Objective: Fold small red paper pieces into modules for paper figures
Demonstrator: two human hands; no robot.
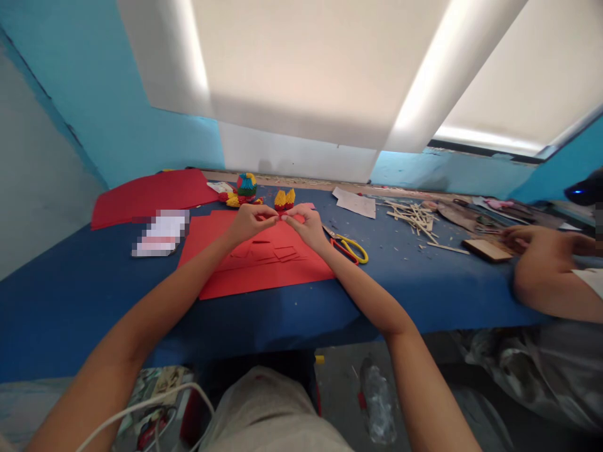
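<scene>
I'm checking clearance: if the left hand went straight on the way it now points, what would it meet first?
The left hand would probably meet the right hand first, its fingertips being just ahead above the red paper; the gap's depth is unclear.

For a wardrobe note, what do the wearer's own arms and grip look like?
Left arm and right arm are bare, no sleeves showing. The left grip and right grip are ungloved, no jewellery visible. A pale cable crosses the left arm.
</scene>
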